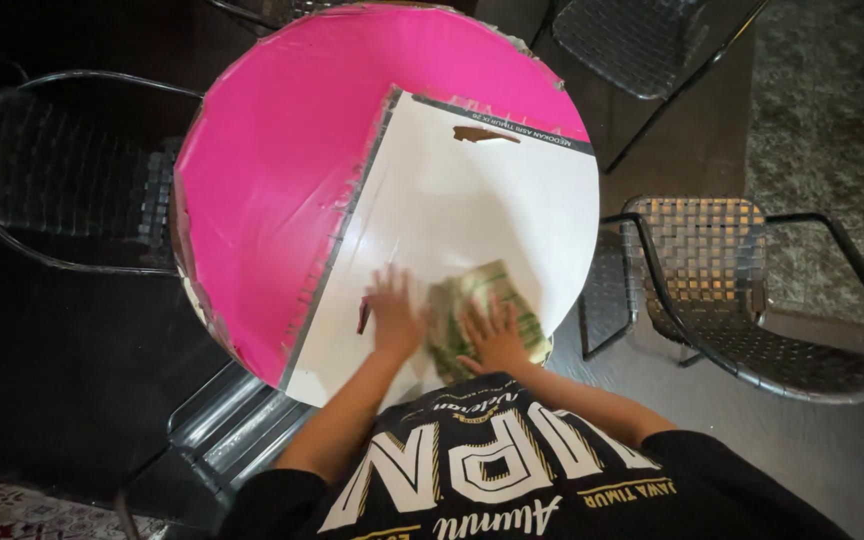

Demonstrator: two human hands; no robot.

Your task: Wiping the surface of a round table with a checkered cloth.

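Note:
A round table with a bright pink top [282, 150] carries a large white sheet [482, 200] over its right half. Near the front edge of the sheet lies a folded green and cream patterned cloth [487, 300]. My right hand [493, 335] rests flat on the cloth with fingers spread. My left hand [395, 315] lies flat on the white sheet just left of the cloth, its fingers touching the cloth's left edge. A small dark red object [362, 318] sits beside my left hand.
A woven metal chair [742, 290] stands at the right, another chair [62, 170] at the left, and a third [642, 35] at the back right. The white sheet has a torn brown patch [485, 133] near its far edge. A patterned rug [12, 510] shows at the lower left.

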